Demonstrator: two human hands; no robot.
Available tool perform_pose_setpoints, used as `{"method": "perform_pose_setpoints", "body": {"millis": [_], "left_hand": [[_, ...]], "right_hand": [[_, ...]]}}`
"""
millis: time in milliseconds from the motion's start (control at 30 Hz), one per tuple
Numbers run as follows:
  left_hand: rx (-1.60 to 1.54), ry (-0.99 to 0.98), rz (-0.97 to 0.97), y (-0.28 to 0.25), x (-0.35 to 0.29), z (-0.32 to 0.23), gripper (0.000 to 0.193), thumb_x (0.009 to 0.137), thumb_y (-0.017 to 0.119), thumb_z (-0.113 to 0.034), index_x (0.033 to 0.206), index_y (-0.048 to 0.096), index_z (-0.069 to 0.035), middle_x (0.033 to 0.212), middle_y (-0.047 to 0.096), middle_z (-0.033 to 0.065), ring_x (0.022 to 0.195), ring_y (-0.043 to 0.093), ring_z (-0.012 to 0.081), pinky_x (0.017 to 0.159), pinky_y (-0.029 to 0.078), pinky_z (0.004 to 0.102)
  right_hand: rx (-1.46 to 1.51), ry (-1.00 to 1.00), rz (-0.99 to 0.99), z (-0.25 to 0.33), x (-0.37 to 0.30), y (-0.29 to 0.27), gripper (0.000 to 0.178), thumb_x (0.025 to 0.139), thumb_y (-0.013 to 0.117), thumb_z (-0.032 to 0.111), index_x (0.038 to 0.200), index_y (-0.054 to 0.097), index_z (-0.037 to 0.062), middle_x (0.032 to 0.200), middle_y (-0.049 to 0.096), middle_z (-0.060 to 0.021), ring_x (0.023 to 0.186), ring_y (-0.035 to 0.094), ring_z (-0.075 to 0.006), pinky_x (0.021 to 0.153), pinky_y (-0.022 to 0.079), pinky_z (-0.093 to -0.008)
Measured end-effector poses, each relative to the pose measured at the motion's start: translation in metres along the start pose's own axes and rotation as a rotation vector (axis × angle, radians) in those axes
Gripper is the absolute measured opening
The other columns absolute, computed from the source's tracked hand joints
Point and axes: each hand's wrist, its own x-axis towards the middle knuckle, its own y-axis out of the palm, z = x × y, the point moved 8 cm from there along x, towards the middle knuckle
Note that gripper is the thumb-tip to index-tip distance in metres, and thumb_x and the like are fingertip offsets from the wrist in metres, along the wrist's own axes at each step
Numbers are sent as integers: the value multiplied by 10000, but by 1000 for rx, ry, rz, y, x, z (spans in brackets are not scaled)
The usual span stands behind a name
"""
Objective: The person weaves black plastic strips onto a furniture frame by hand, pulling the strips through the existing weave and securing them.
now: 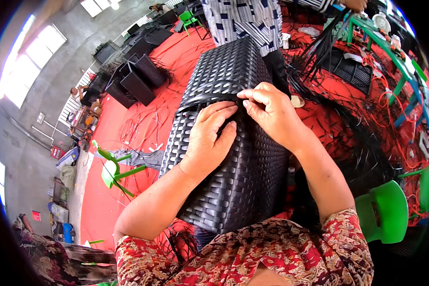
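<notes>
A black woven wicker piece (207, 190), boxy and long, stands tilted in front of me. A loose-looking black plastic strip (195, 103) crosses its upper part, with a dark gap in the weave below it. My left hand (207, 143) lies on the weave, fingertips at this gap and thumb apart from the forefinger. Just to the right, at the piece's corner edge, my right hand (274, 114) has thumb and forefinger drawn close together at the end of the strip. The fingertips partly hide the strip there.
Across the piece stands a person in a patterned shirt (243, 21). Green chairs (110, 171) stand left and right; a green-framed table (383, 45) is at far right. Black strips (352, 128) litter the red floor covering (143, 124). Dark woven pieces (136, 83) stand far left.
</notes>
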Motion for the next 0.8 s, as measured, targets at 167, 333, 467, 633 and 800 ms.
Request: {"method": "perform_pose_setpoints", "body": {"millis": [167, 333, 467, 633, 800], "left_hand": [[11, 17, -25, 10, 1, -2, 264, 804, 545, -18, 1056, 603, 34, 1108, 601, 181, 1043, 575, 309, 917, 436, 354], [30, 43, -10, 29, 6, -11, 317, 809, 519, -64, 1094, 564, 66, 1155, 557, 226, 1098, 527, 350, 958, 410, 384], [134, 193, 256, 38, 9, -21, 469, 856, 521, -198, 1212, 459, 100, 1245, 470, 270, 1212, 413, 386, 1032, 325, 413], [138, 238, 219, 50, 1, -29, 524, 875, 517, -266, 1235, 437, 105, 1272, 446, 273, 1235, 381, 398, 1050, 295, 434], [139, 176, 161, 67, 5, -50, 480, 845, 506, -208, 1201, 461, 112, 1236, 467, 287, 1219, 393, 405, 1054, 282, 436]], "right_hand": [[-151, -84, 154, 8, 11, -2, 160, 804, 607, 9, 959, 634, -20, 774, 546, -96, 661, 538, -169, 614, 448, -266], [129, 386, 378, -29, 18, -4, 51, 842, 623, 51, 872, 592, 22, 741, 514, 35, 666, 468, -38, 582, 418, -204], [100, 372, 452, -25, 24, -11, 82, 844, 635, 74, 834, 574, 20, 717, 512, 39, 646, 471, -38, 581, 410, -194], [-43, 247, 404, -8, 23, -22, 103, 792, 649, 77, 752, 586, 6, 665, 540, 11, 630, 478, -58, 582, 409, -237], [-91, 288, 450, -8, 16, -30, 95, 814, 649, 79, 767, 599, 13, 697, 538, 30, 652, 503, -42, 576, 416, -209]]}}
